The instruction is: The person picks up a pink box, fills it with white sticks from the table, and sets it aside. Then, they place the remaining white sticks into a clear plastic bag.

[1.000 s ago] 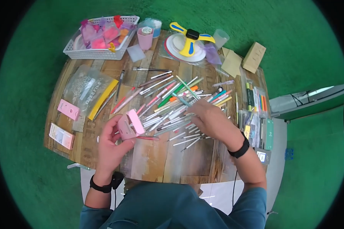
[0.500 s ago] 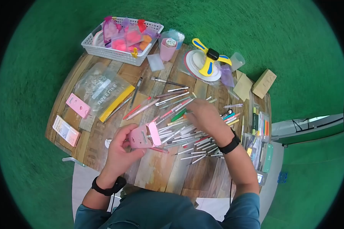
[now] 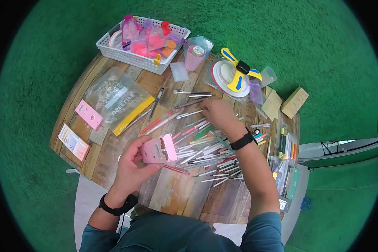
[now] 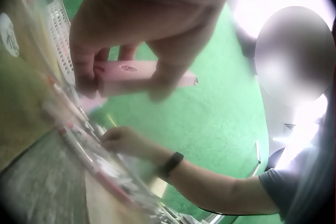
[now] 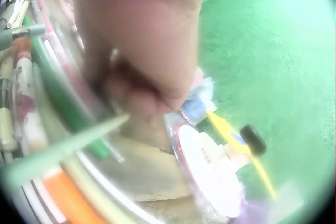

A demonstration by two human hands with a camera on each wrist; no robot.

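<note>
My left hand (image 3: 132,168) grips a small pink box (image 3: 157,150) between thumb and fingers, its flap end facing right toward the pens. In the left wrist view the pink box (image 4: 142,74) shows side-on under the curled fingers. My right hand (image 3: 220,115) reaches over the far edge of a loose pile of pens (image 3: 206,149), with curled fingertips beside a brown pen (image 3: 188,103) and a white one (image 3: 189,114). The right wrist view shows those fingers bent downward, tips hidden; I cannot tell whether they pinch a pen. A pale green tapered stick (image 5: 63,153) lies near that hand.
At the back left stands a white basket (image 3: 134,62) of colourful pouches, beside a pink cup (image 3: 194,61). A yellow-blue three-armed object (image 3: 238,77) rests on white plates. A clear zip bag (image 3: 117,96) and a pink box (image 3: 89,114) lie left; a cardboard block (image 3: 295,102) sits right.
The head view has turned, shifting the table. My right hand has moved from mid-pile toward the pile's far edge. My left hand keeps holding the pink box.
</note>
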